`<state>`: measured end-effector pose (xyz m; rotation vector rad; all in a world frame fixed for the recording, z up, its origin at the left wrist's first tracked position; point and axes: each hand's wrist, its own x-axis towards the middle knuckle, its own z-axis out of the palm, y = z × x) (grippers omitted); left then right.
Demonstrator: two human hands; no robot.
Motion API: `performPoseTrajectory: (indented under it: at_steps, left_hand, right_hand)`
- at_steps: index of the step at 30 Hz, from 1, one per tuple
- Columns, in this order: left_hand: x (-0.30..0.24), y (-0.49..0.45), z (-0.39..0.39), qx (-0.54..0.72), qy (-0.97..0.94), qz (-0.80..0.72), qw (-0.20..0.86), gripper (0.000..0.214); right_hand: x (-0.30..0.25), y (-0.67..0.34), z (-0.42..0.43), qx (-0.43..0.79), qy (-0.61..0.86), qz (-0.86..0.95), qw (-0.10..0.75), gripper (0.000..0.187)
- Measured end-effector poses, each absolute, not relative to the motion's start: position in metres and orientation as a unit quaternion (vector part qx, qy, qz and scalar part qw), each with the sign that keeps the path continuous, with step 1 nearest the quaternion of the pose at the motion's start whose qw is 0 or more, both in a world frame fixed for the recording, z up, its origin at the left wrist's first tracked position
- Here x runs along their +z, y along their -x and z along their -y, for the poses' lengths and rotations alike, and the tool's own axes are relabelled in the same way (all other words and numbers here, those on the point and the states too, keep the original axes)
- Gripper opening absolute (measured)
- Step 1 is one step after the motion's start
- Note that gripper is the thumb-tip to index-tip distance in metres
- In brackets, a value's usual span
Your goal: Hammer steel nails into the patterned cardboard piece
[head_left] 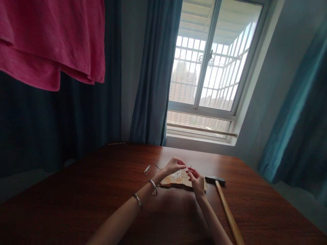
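My left hand (175, 165) is above the far part of a pale, speckled slab (176, 184) with an uneven front edge. Its fingers are pinched together, and what they hold is too small to make out. My right hand (196, 180) is closed over the slab's right side, its fingertips almost meeting the left ones. A thin rod (190, 166) sticks up at the right fingertips. Below my left fingers, thin upright pins (178, 172) seem to stand on the slab.
Several slim metal rods (147, 168) lie left of the slab. A hammer (226, 207) rests on the right, its dark head beside the slab and its wooden handle pointing toward me. Behind the brown table (89, 200) are curtains and a barred window (204, 68).
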<state>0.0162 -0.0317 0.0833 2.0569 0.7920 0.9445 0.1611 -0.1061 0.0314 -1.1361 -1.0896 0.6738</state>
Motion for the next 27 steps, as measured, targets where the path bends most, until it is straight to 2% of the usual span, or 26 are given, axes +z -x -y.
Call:
performPoseTrajectory:
  at_steps: [5,8,13,19,27]
  left_hand:
    - [0.080,0.002,0.006,0.494,-0.682,-0.374,0.390,0.033]
    - [0.064,0.004,-0.005,0.525,-0.611,-0.400,0.438,0.032]
    - [0.038,-0.007,-0.005,0.496,-0.592,-0.401,0.492,0.030]
    - [0.032,-0.013,0.009,0.462,-0.573,-0.429,0.524,0.032]
    - [0.023,-0.015,0.004,0.424,-0.600,-0.448,0.509,0.039]
  right_hand:
    - [0.022,-0.169,0.092,0.276,0.535,0.462,0.652,0.037]
    - [0.014,-0.172,0.078,0.252,0.547,0.486,0.633,0.034]
    - [0.010,-0.175,0.061,0.230,0.544,0.545,0.596,0.031]
    - [0.007,-0.168,0.050,0.211,0.530,0.599,0.562,0.027]
    - [-0.007,-0.163,0.045,0.191,0.531,0.619,0.546,0.026]
